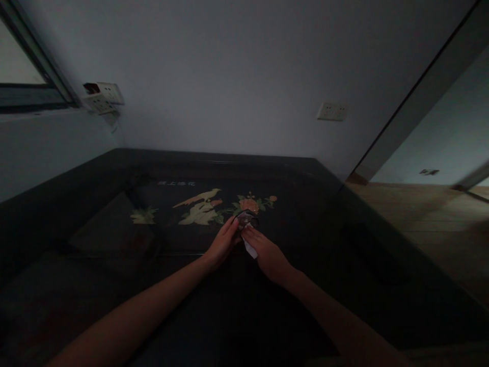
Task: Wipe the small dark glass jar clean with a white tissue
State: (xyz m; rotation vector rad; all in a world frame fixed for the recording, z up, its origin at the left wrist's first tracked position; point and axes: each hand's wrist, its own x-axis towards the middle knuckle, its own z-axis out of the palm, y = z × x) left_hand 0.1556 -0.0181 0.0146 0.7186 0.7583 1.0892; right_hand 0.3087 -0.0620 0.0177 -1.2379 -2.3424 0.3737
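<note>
Near the middle of the view, my left hand [223,239] is closed on the side of a small round see-through glass thing [247,217] with a dark rim; its exact kind is hard to make out in the dim light. My right hand [267,251] is closed on a white tissue [249,248], with its fingers pressed against the near side of the glass thing. Part of the tissue hangs below the fingers. Both hands are over a dark glossy tabletop [298,204] with an inlaid bird, flowers and characters.
Behind the table rises a pale wall with a double socket [332,111]. More sockets [101,98] hang at the left corner, near a window frame [42,66]. A dark, indistinct long shape [372,250] is on the table's right side. Wooden floor [412,209] shows beyond.
</note>
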